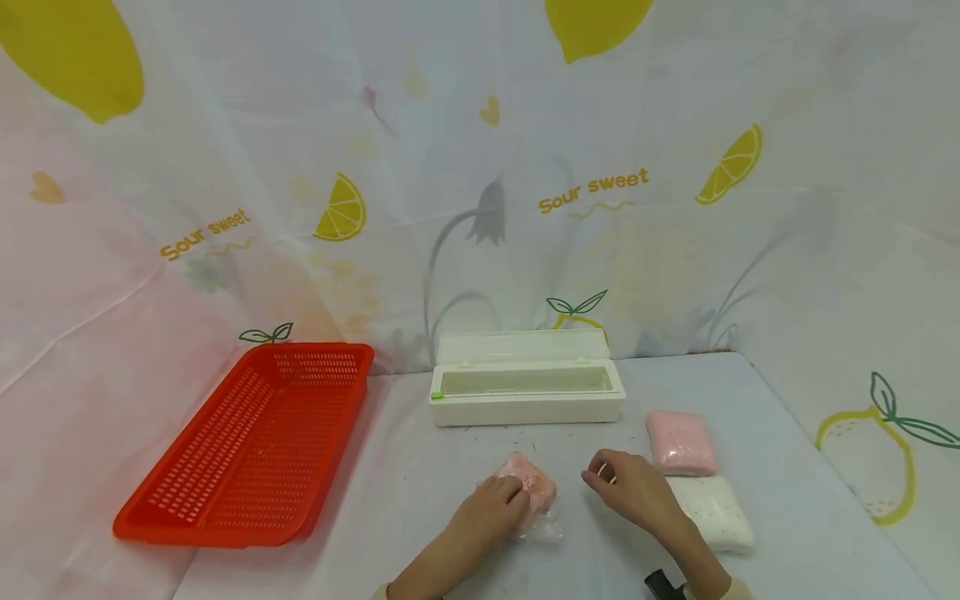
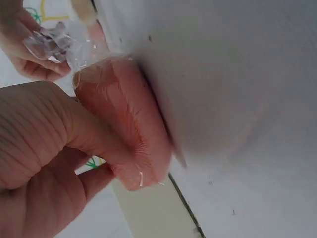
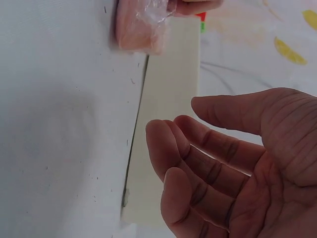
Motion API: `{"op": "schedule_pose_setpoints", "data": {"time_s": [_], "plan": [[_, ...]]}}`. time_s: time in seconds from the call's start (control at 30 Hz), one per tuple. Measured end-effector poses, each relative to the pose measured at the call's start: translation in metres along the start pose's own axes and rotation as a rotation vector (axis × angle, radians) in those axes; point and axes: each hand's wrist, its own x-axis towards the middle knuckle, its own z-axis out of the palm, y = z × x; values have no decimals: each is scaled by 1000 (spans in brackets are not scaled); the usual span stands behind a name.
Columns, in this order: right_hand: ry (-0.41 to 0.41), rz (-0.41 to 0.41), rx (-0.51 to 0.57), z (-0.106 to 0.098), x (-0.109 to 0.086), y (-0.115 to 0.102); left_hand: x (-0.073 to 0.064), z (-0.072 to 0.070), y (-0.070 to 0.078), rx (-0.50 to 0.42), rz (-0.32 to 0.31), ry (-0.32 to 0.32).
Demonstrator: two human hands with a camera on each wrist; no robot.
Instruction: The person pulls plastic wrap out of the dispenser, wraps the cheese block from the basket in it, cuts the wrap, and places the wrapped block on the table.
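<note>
My left hand holds a soft pink block in clear plastic wrap on the table. Its thumb presses into the wrapped face in the left wrist view, where the pink block has loose, crumpled film at one end. To the right, apart from the block, my right hand hovers with loosely bent fingers. Nothing lies between its thumb and fingers in the right wrist view. Beside that hand are another wrapped pink block and a white wrapped block, partly hidden behind the wrist.
A long white box with its lid raised stands at the back, before the lemon-print cloth backdrop. At the left is a red perforated basket. Small dark bits are scattered on the white table.
</note>
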Motion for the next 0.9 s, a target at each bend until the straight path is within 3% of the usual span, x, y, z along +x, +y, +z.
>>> {"op": "schedule_pose_setpoints", "data": {"time_s": [0.17, 0.4, 0.53, 0.63, 0.73, 0.9], "plan": [[-11, -39, -5, 6, -1, -2, 1, 7, -10, -5, 34, 23], [-70, -73, -1, 15, -4, -3, 3, 11, -22, 97, 111, 81], [-105, -94, 3, 21, -4, -3, 4, 10, -28, 45, 148, 66], [-114, -117, -2, 25, -4, -2, 4, 8, -30, 5, 139, 43], [-99, -196, 1, 27, -5, -3, 0, 1, -27, -21, 91, -12], [-9, -468, -67, 31, -6, -1, -8, -8, -23, -54, 14, -85]]}}
